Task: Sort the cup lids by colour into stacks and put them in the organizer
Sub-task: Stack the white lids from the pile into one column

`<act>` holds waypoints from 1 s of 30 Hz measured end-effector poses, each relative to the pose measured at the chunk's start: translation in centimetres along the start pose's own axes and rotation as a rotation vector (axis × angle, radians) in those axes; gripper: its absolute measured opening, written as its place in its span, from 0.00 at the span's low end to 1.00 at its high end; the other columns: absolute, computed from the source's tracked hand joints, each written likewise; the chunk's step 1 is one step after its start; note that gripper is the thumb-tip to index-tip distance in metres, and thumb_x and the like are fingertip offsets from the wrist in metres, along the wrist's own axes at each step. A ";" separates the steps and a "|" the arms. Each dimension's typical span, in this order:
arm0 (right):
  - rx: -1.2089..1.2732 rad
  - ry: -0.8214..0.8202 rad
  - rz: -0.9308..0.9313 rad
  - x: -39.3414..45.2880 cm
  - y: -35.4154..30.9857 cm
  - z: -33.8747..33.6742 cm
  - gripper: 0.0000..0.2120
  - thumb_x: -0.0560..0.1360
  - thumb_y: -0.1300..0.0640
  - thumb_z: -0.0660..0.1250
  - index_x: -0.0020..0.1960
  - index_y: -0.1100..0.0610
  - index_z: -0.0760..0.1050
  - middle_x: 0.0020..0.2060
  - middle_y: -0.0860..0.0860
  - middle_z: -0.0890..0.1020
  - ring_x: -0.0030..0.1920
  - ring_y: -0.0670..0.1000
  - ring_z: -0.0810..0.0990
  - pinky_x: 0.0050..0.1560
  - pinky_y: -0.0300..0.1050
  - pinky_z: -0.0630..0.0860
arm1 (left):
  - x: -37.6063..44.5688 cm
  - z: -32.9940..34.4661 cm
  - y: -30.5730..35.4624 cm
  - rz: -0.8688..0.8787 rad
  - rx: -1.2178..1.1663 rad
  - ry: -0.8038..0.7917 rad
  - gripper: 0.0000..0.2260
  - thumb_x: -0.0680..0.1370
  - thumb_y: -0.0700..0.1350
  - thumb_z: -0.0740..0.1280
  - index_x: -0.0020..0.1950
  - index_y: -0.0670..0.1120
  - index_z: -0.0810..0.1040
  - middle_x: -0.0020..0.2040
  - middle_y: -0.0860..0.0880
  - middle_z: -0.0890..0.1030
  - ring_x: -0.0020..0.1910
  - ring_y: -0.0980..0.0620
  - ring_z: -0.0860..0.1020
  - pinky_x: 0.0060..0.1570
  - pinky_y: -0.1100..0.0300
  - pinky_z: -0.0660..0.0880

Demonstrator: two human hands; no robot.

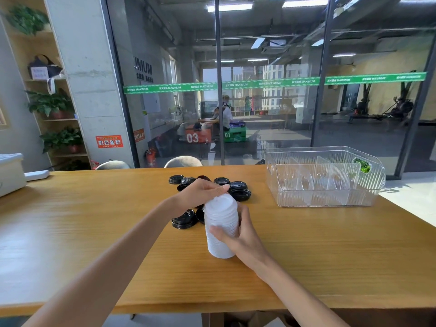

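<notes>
We hold a tall white stack (pixel 221 226) of lids upright over the table (pixel 94 220), near its middle. Our right hand (pixel 240 234) wraps the stack's right side low down, thumb across the front and fingers curled behind. Our left hand (pixel 204 191) comes in from the left and rests on the top lid, its fingers bent over the stack's rim. Whether the stack's base touches the wood or hangs just above it, we cannot tell.

Behind the stack lie the black lids (pixel 238 191), scattered loose on the table in a rough cluster. Some sit beyond our left hand, and a few (pixel 184 219) sit just left of the stack, under our left wrist. Some overlap one another; none are stacked neatly.

The organizer (pixel 325 178) stands to the right, well apart from the lids, close to the table's far right corner. It is a clear ribbed bin with upright dividers splitting it into several compartments, and we see no lids in it.

At the far left edge sits a white box (pixel 10 173) with a white power strip (pixel 36 175) beside it. Two chair backs (pixel 182 161) show beyond the table's far edge, in front of a glass wall (pixel 271 90).
</notes>
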State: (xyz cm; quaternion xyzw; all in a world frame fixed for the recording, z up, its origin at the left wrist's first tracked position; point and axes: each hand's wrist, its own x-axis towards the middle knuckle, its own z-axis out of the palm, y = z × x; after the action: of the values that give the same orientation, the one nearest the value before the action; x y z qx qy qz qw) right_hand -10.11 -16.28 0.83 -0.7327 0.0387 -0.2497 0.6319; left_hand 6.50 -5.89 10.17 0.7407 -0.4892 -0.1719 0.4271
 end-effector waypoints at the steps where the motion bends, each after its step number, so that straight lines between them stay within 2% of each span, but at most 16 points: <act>1: 0.021 0.009 -0.007 0.0 -0.1 0.0 0.39 0.72 0.37 0.79 0.75 0.38 0.62 0.62 0.32 0.80 0.63 0.38 0.81 0.56 0.33 0.79 | -0.1 0.1 -0.1 0.009 -0.021 -0.023 0.20 0.85 0.62 0.64 0.58 0.49 0.90 0.56 0.49 0.89 0.59 0.50 0.85 0.66 0.51 0.77; 4: 0.055 0.056 -0.020 -0.2 -0.6 0.0 0.36 0.73 0.33 0.74 0.76 0.33 0.60 0.63 0.31 0.79 0.63 0.37 0.81 0.55 0.29 0.77 | -0.2 0.7 -0.3 0.015 -0.059 -0.019 0.20 0.85 0.62 0.64 0.59 0.50 0.89 0.58 0.43 0.87 0.65 0.36 0.81 0.65 0.45 0.75; 6: 0.032 0.072 -0.036 -0.2 -0.6 -0.1 0.33 0.75 0.32 0.72 0.76 0.33 0.62 0.62 0.31 0.79 0.64 0.36 0.80 0.57 0.30 0.77 | -0.1 1.2 -0.4 0.006 -0.066 0.020 0.19 0.85 0.63 0.65 0.58 0.51 0.89 0.59 0.40 0.86 0.66 0.32 0.78 0.67 0.36 0.74; 7: 0.024 0.069 -0.042 -0.2 -0.5 -0.2 0.31 0.76 0.33 0.72 0.75 0.34 0.64 0.63 0.32 0.80 0.64 0.38 0.81 0.58 0.34 0.78 | 0.0 1.4 -0.5 0.004 -0.081 0.042 0.19 0.85 0.63 0.65 0.57 0.50 0.89 0.59 0.41 0.86 0.66 0.34 0.79 0.70 0.34 0.73; 9: 0.014 0.073 -0.048 -0.1 -0.3 -0.1 0.27 0.77 0.34 0.72 0.73 0.37 0.68 0.62 0.34 0.81 0.62 0.41 0.82 0.57 0.40 0.79 | -0.3 1.7 -0.5 -0.013 -0.099 0.101 0.20 0.85 0.64 0.64 0.57 0.52 0.89 0.57 0.49 0.87 0.64 0.44 0.82 0.71 0.37 0.74; 11: 0.004 0.085 -0.062 0.0 -0.2 -0.1 0.26 0.77 0.33 0.72 0.71 0.38 0.70 0.62 0.36 0.82 0.61 0.41 0.82 0.56 0.41 0.80 | -1.1 1.9 -0.7 -0.007 -0.098 0.163 0.20 0.84 0.67 0.64 0.57 0.55 0.88 0.56 0.56 0.87 0.60 0.57 0.83 0.64 0.47 0.78; 13: 0.005 0.089 -0.069 0.1 -0.1 -0.1 0.26 0.77 0.34 0.72 0.71 0.39 0.70 0.62 0.37 0.82 0.62 0.42 0.82 0.57 0.43 0.80 | -2.2 2.4 -1.3 0.035 -0.086 0.194 0.19 0.83 0.67 0.66 0.59 0.55 0.86 0.56 0.59 0.86 0.56 0.63 0.83 0.57 0.57 0.75; 15: 0.009 0.090 -0.069 0.2 0.0 0.0 0.27 0.77 0.34 0.72 0.71 0.41 0.70 0.63 0.38 0.82 0.63 0.43 0.83 0.58 0.45 0.81 | -3.5 3.1 -1.9 0.055 -0.109 0.195 0.18 0.82 0.66 0.69 0.63 0.56 0.84 0.58 0.58 0.86 0.57 0.60 0.84 0.54 0.61 0.76; 17: -0.002 0.097 -0.070 0.1 0.0 0.0 0.26 0.77 0.34 0.73 0.71 0.41 0.71 0.63 0.38 0.82 0.63 0.42 0.82 0.57 0.44 0.81 | -4.7 3.8 -2.5 0.062 -0.137 0.209 0.19 0.81 0.65 0.70 0.66 0.56 0.82 0.60 0.57 0.85 0.59 0.58 0.84 0.54 0.60 0.78; 22: -0.021 0.108 -0.074 0.1 0.3 0.0 0.21 0.80 0.40 0.73 0.70 0.40 0.72 0.63 0.38 0.82 0.62 0.40 0.82 0.57 0.37 0.79 | -6.8 4.3 -3.2 0.054 -0.242 0.219 0.23 0.80 0.65 0.71 0.72 0.57 0.79 0.66 0.56 0.84 0.65 0.56 0.82 0.64 0.54 0.78; 27: -0.030 0.149 -0.104 0.4 0.4 0.0 0.21 0.79 0.43 0.74 0.69 0.47 0.74 0.62 0.39 0.83 0.64 0.42 0.81 0.57 0.39 0.80 | -7.6 4.3 -4.0 0.086 -0.313 0.127 0.26 0.79 0.52 0.80 0.75 0.58 0.77 0.70 0.55 0.83 0.70 0.54 0.81 0.66 0.61 0.79; 30: -0.048 0.168 -0.127 0.4 0.3 0.1 0.21 0.78 0.42 0.75 0.67 0.47 0.74 0.61 0.39 0.84 0.62 0.42 0.83 0.56 0.40 0.80 | -7.5 4.6 -4.4 0.108 -0.288 0.145 0.31 0.76 0.48 0.83 0.76 0.57 0.76 0.70 0.54 0.83 0.70 0.53 0.81 0.68 0.58 0.79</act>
State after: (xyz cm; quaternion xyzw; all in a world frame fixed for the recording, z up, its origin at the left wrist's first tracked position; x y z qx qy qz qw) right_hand -9.68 -16.40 0.67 -0.7251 0.0510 -0.3487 0.5917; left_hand 2.52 -0.82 2.83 0.6551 -0.4663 -0.1631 0.5717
